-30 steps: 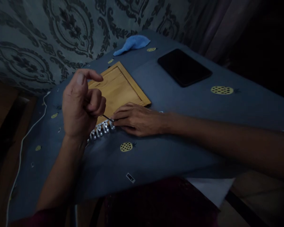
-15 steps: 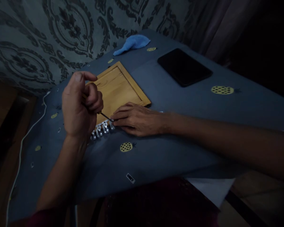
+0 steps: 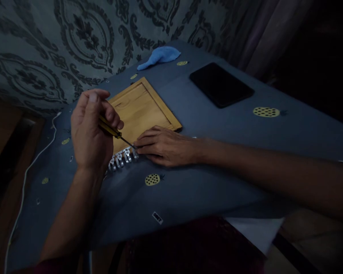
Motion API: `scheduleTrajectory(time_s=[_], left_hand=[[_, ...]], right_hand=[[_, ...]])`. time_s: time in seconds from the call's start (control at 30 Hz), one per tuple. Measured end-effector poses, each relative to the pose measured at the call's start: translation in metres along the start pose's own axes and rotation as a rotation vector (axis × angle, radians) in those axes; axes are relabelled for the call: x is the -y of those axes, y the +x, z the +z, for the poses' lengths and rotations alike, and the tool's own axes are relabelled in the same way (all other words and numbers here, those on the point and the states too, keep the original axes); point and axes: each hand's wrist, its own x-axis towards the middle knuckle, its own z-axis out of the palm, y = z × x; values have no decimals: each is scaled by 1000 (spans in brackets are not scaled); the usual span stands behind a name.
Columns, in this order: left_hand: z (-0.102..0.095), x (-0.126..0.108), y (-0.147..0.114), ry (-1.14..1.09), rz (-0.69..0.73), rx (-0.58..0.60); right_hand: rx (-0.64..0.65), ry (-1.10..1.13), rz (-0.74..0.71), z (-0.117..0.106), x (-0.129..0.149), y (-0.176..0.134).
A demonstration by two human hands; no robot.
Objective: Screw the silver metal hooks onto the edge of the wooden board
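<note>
My left hand (image 3: pixel 93 129) is curled around the yellow and black handle of a screwdriver (image 3: pixel 110 129). Its thin shaft slants down to the right, and the tip meets the end of a metal hook rail (image 3: pixel 120 156). Several curved silver hooks hang from this rail along the near edge of a framed wooden board (image 3: pixel 139 106). My right hand (image 3: pixel 168 146) lies palm down over the board's near right part, fingers stretched out. Its fingertips rest beside the screwdriver tip and cover the rail's right end. Any screw under the tip is too small to make out.
A dark tablet-like slab (image 3: pixel 220 84) lies on the blue tablecloth (image 3: pixel 194 198) at the back right. Behind the board sits a crumpled blue cloth (image 3: pixel 161 56). A white cable (image 3: pixel 37 158) runs along the left table edge, and a patterned curtain (image 3: pixel 82 38) hangs behind.
The fingers of my left hand have loosened and shifted slightly left, showing more of the screwdriver handle. My right hand stays in place on the board.
</note>
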Motion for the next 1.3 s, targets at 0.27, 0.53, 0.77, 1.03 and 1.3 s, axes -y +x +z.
scheduleTrajectory(time_s=[0.27,0.53,0.77,1.03,1.3], left_hand=[[3,-3,-5,-16,-10,130],[-8,-1,5,-11,-42,148],[5,-1,-7,-19,83,6],[-2,-4,-3,-105,-58,126],[0,1,-1,17,48,-2]], right_hand=[[-3,-4,-2,1,1,1],[-3,22,-8,-1,1,0],[-2,13,-1,-1,1,0],[-3,11,-9,-2,2,0],[-11,15,-11,-1,0,0]])
